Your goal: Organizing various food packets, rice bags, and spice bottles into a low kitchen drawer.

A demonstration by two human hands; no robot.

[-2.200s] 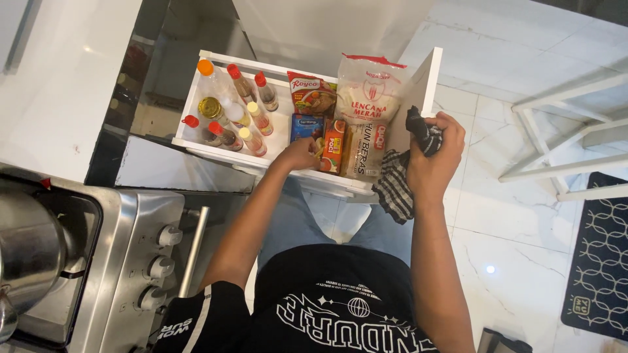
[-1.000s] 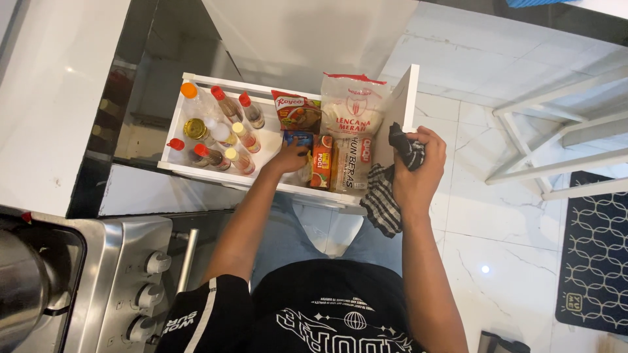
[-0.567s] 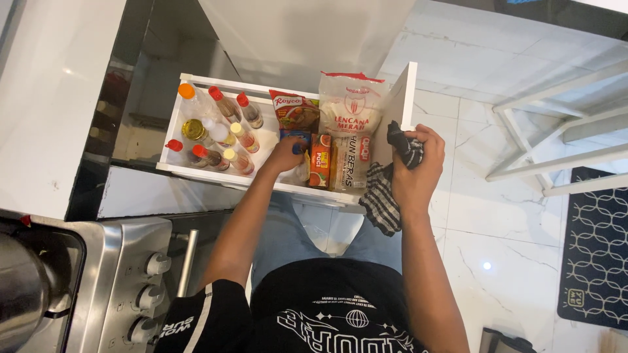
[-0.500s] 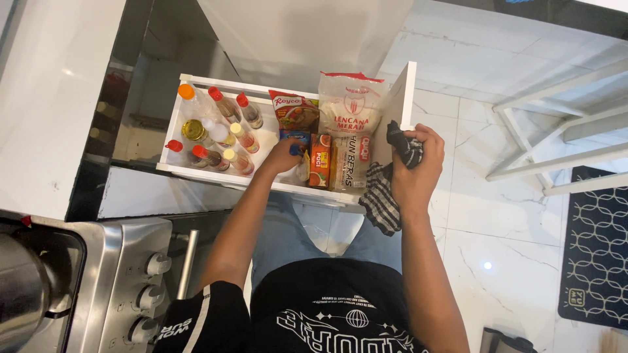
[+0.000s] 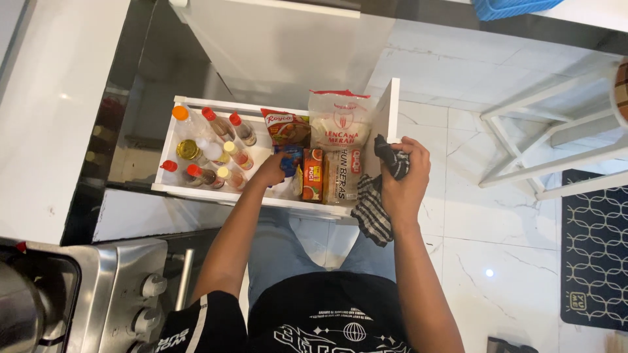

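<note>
While the right hand (image 5: 402, 180) grips a checked cloth (image 5: 374, 204) against the drawer's (image 5: 222, 195) right wall at frame centre, seemingly to steady it, the left hand (image 5: 269, 173) curls around a blue packet (image 5: 290, 163) inside. Beyond, an orange box (image 5: 313, 174), rice bag (image 5: 339, 131) and bottles (image 5: 210, 157) at centre-left crowd the reach.

A small blue packet (image 5: 290, 161) stands upright in the white pull-out drawer (image 5: 216, 193), just left of the orange carton (image 5: 313, 174) and below the red-and-yellow seasoning sachet (image 5: 286, 125); the left hand (image 5: 269, 171) has its fingers on it. A dark checkered cloth (image 5: 374, 206) (bunched at the top, hanging loose below) drapes over the drawer's right front corner, clutched in the right hand (image 5: 403, 180).
</note>
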